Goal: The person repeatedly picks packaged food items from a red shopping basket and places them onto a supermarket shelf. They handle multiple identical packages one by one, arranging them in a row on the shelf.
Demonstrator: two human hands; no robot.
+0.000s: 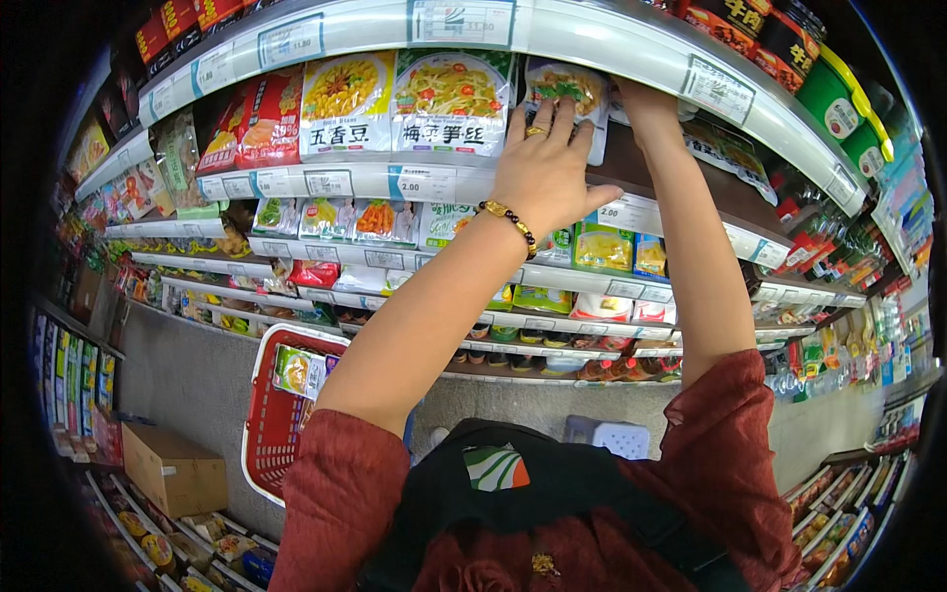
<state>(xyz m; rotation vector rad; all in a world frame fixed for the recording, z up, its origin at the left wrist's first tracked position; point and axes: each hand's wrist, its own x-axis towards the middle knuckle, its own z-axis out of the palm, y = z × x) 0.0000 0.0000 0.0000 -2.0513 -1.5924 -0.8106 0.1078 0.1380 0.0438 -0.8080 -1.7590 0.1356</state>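
Note:
My left hand [546, 169], with a ring and a beaded bracelet, lies with fingers spread on the front of a pale food packet [564, 85] on the upper shelf. My right hand [646, 112] reaches into the shelf just right of that packet, its fingertips hidden behind it and the shelf edge. Left of these stand a white-and-green noodle-picture packet [449, 94], a yellow packet [347, 94] and red packets [264, 113]. Dark flat packets [730, 148] lie to the right, beside a bare brown stretch of shelf.
Lower shelves [602, 290] hold many colourful packets and bottles. A red basket [262, 439] with packets inside is on the floor below my left arm. A cardboard box [173, 469] is at lower left, and a pale plastic stool [617, 437] sits below the shelves.

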